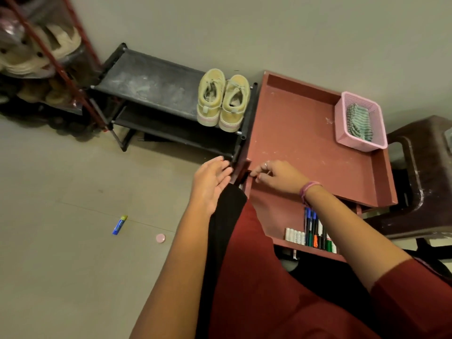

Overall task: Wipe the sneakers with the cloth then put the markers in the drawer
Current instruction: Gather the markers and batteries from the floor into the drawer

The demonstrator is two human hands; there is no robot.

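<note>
A pair of yellow sneakers (223, 100) stands on the top shelf of a black shoe rack (151, 81), at its right end. The striped cloth (359, 122) lies in a pink basket (342, 133) on the red table (300, 133). Below the tabletop the drawer (276, 214) is pulled out, and several markers (315, 231) lie inside it near its front. My left hand (211, 179) is open beside the table's left corner. My right hand (276, 177) pinches at the drawer's far left corner; whether it holds anything is hidden.
A blue and yellow tube (119, 225) and a pink round lid (160, 238) lie on the floor to the left. A dark plastic stool (420, 172) stands right of the table. A red rack (41, 57) of footwear fills the far left corner.
</note>
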